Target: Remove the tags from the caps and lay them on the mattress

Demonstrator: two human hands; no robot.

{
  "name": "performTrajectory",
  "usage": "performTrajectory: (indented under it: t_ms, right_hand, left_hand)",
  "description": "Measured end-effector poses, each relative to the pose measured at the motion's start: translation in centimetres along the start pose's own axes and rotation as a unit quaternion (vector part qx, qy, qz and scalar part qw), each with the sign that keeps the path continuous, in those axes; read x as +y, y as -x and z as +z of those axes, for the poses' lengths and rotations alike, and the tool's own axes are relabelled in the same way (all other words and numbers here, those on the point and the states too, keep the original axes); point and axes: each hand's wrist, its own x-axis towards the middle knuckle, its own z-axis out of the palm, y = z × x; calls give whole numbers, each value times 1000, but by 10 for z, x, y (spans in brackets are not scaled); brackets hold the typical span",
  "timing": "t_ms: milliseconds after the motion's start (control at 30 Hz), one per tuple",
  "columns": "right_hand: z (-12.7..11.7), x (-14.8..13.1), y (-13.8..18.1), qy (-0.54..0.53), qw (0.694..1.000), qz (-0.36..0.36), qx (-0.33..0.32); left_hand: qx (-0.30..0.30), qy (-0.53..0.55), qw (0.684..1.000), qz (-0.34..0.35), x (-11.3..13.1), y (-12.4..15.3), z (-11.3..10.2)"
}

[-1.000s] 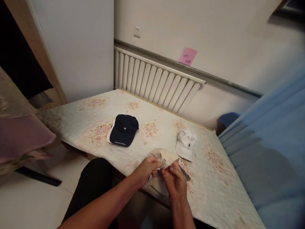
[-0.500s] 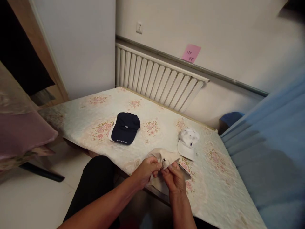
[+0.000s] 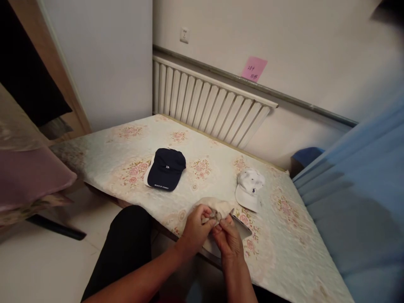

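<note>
A beige cap (image 3: 213, 203) rests at the near edge of the flowered bed cover, partly hidden by both hands. My left hand (image 3: 197, 227) pinches the cap's edge, thumb and fingers together. Close against it, my right hand (image 3: 229, 237) grips the edge too, near what looks like the rear strap opening. Under the right hand a flat grey object (image 3: 242, 228) sticks out, its kind unclear. Farther off lie a navy cap (image 3: 167, 168) with white lettering on its brim, to the left, and a white cap (image 3: 250, 189) with a small dark logo, to the right.
The flowered cover (image 3: 284, 252) spreads over a low bed-like surface. Behind it run a white radiator (image 3: 208, 101) and a pipe along the wall. A blue curtain (image 3: 362, 189) hangs at the right. A dark-clad knee (image 3: 132, 231) is at the front edge.
My left hand has shifted slightly right and its fingers have curled further over the cap's edge. The metal-ringed hole seen before is now covered. The other caps have stayed put.
</note>
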Motion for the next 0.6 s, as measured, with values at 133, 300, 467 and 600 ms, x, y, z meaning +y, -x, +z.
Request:
performTrajectory:
  t_ms: [133,300,467,600]
  right_hand:
    - [-4,2,-2,5,1000,14,-1]
    - [-9,4,-3,4,1000,13,-5]
    - [-8,6,-3,8,1000,14,-1]
    - [-9,8,-2,10,1000,16,-1]
  left_hand:
    - [-23,-29,999,16,3,2,-2]
    - [-50,-36,998,7,4,2,-1]
    - [-73,-12,997,-18,3,0,-2]
    - [-96,52,994,-26,4,-3,-3]
